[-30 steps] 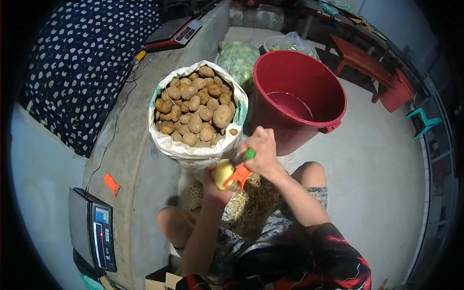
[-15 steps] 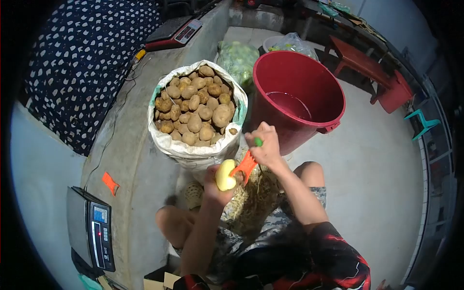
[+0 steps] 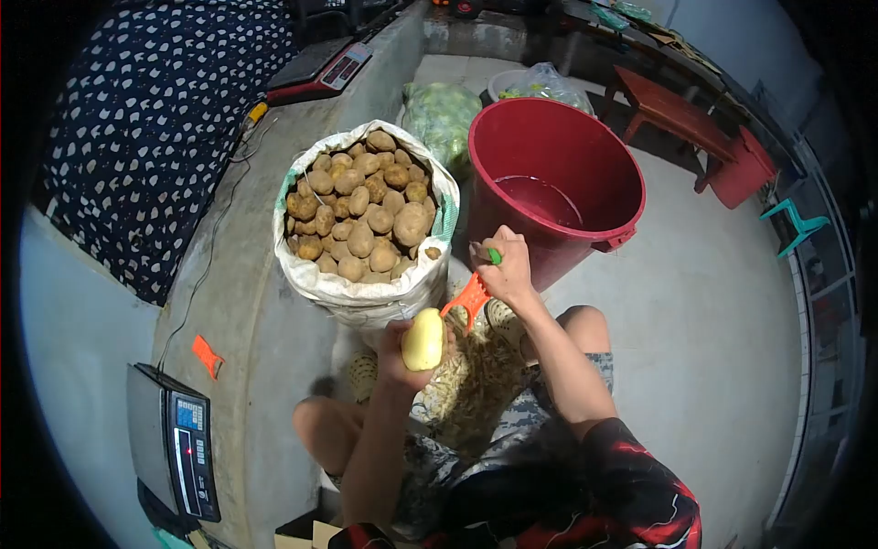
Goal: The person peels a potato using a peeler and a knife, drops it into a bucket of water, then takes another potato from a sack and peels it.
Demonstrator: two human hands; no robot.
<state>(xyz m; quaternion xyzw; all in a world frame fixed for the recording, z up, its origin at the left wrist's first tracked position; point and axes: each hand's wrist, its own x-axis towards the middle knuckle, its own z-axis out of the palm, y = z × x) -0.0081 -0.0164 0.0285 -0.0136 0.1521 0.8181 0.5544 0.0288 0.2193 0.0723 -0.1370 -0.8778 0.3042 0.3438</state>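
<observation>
My left hand (image 3: 395, 355) is closed around a peeled yellow potato (image 3: 423, 340), which is held upright over the floor between my knees. Just to its right, my right hand (image 3: 505, 268) grips an orange peeler (image 3: 470, 300) with a green end poking out of the fist. The peeler's head is close to the potato's upper right side; a narrow gap seems to separate them. Below both hands lies a heap of peelings (image 3: 476, 389). A white sack (image 3: 357, 295) full of unpeeled potatoes (image 3: 361, 240) stands beyond my left hand.
Right of the sack stands a large red tub (image 3: 494, 210) with some water inside. A bag of green produce (image 3: 444, 119) sits behind. On the left ledge are a second orange peeler (image 3: 208, 355), a digital scale (image 3: 187, 448) and a red scale (image 3: 315, 75).
The peeler has come away from the potato, up and to the right. My left hand has turned the potato, so more of its peeled face shows. The whole view has shifted slightly.
</observation>
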